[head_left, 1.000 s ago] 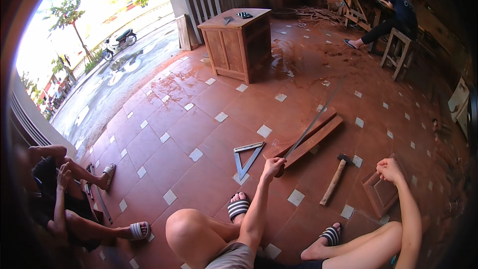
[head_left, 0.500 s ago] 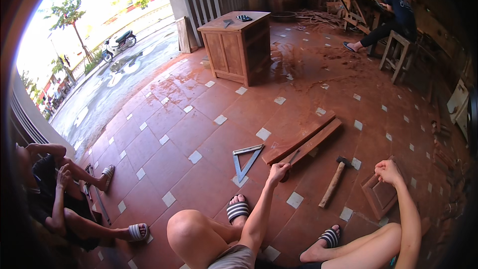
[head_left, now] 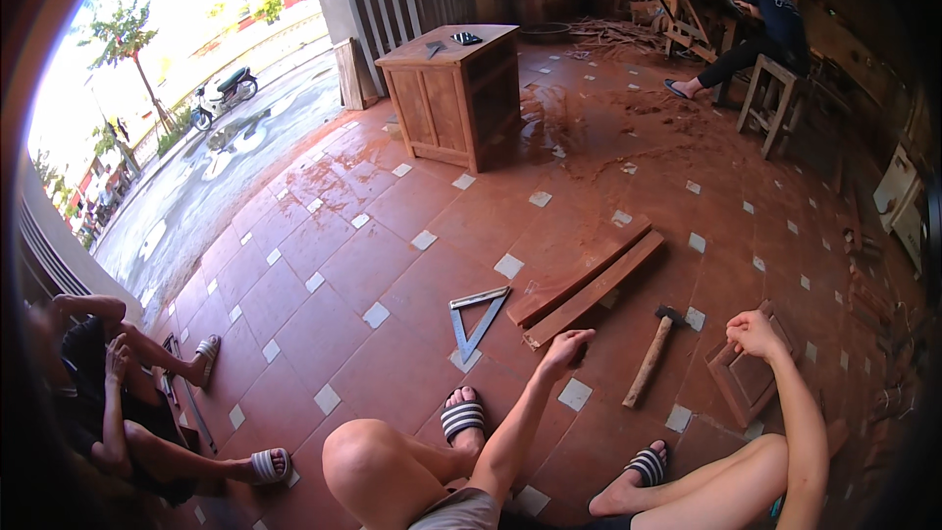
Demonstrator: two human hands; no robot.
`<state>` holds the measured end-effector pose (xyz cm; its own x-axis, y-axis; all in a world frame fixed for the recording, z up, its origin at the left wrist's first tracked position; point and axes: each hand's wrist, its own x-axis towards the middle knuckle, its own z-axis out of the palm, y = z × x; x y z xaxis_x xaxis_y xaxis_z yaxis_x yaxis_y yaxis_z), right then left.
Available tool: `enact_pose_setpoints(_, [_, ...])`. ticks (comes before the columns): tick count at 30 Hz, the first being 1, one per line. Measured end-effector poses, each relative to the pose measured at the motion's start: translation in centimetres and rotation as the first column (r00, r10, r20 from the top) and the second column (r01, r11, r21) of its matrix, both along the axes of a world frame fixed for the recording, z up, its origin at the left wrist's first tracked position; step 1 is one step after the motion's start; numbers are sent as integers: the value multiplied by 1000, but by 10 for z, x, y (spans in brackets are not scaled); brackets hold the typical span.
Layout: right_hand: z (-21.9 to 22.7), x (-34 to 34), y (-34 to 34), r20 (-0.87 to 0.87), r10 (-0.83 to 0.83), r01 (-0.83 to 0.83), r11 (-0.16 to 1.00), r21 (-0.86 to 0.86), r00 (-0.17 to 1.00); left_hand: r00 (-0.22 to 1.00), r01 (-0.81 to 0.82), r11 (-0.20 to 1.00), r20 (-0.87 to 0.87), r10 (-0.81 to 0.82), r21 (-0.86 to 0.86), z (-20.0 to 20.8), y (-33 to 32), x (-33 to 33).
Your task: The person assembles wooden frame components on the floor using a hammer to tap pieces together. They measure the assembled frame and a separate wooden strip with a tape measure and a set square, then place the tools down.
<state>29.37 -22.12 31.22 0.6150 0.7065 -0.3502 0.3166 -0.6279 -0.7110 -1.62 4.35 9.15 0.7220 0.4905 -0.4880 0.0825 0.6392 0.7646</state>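
Note:
My left hand (head_left: 565, 351) is closed just below the near end of two reddish wooden bars (head_left: 595, 285) lying side by side on the floor. What it holds, if anything, is hidden; a small dark bit shows under the fingers. My right hand (head_left: 754, 336) is bent with fingertips pinched together, over a framed wooden panel (head_left: 748, 383); I cannot make out anything between them. Between my hands lies a hammer (head_left: 652, 358) with a pale wooden handle and dark head. Left of the bars lies a metal triangle square (head_left: 477, 322).
A wooden cabinet (head_left: 449, 98) stands ahead, with dark objects on top. One person sits close on the left (head_left: 123, 383); another (head_left: 770, 25) sits on a stool (head_left: 770, 98) at the far right. Wood scraps (head_left: 628, 37) lie at the back. My sandalled feet are on the tiles.
My left hand has turned so its fingers point right, and the thin dark tip seen above it no longer shows. My right hand's fingers have shifted slightly over the panel. The view has shifted a little.

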Motion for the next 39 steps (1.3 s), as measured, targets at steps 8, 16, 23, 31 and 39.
enact_pose_setpoints(8, [1, -35, 27, -79, 212, -225, 948, -225, 974, 905, 347, 937, 273, -327, -28, 37, -88, 64])
enact_pose_setpoints(16, [-1, -55, 45, -208, 381, -423, 880, -217, 901, 914, 250, 967, 317, -252, 48, 75, -150, 80])
enact_pose_setpoints(23, [-10, -51, 44, -220, 389, -434, 875, -215, 894, 953, 202, 970, 200, -226, 135, 84, -155, 75])
enact_pose_setpoints(31, [-11, -52, 42, -213, 384, -428, 874, -229, 898, 947, 159, 971, 251, -201, 177, 88, -149, 75])
enact_pose_setpoints(39, [-15, -48, 41, -198, 372, -415, 871, -265, 907, 945, 159, 974, 261, -198, 164, 87, -149, 76])
